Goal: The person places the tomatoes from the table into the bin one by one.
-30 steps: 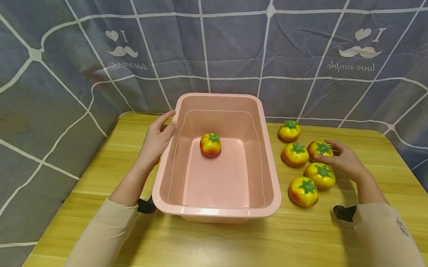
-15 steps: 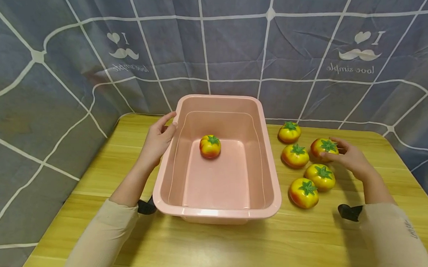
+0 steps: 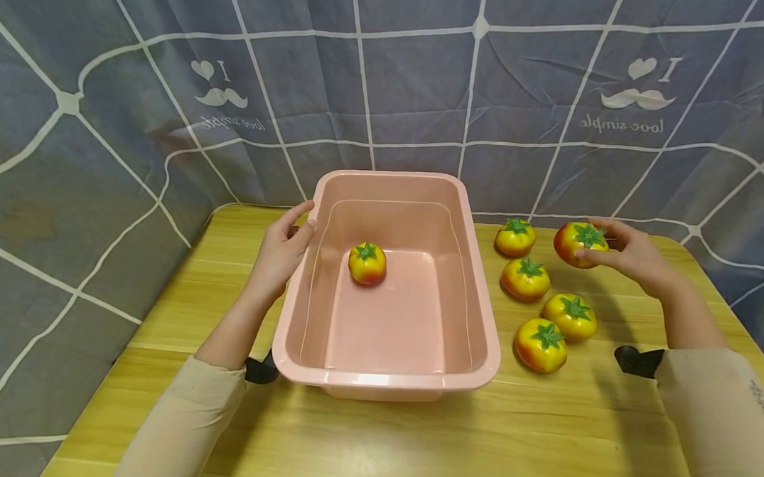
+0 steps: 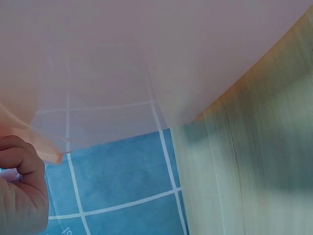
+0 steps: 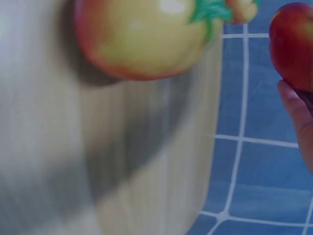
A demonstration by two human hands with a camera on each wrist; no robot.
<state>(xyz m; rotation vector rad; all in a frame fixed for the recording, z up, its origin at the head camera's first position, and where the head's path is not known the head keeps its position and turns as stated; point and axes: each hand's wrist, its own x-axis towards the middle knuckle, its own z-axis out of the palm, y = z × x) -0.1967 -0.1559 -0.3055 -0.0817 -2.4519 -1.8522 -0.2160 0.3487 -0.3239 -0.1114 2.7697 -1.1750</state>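
- Grey curtain [image 3: 421, 84], right-hand print [image 3: 638, 97]: capital "I", a white heart, a white moustache, then "love simple" beneath; all mirror-reversed, the heart standing left of the "I";
- same curtain, left-hand print [image 3: 222, 93]: same "I", heart, moustache and "love simple"; also reversed, slanted along the folds;
- right sleeve [image 3: 710, 423]: small dark lettering [image 3: 763, 399] near the cuff; begins perhaps with "Le", remainder not legible;
- left wrist view, bottom edge: white character fragment [image 4: 67, 231] on the curtain; cut off, unreadable.

Head view looks forward, down — closer wrist views share its table [image 3: 373, 444].
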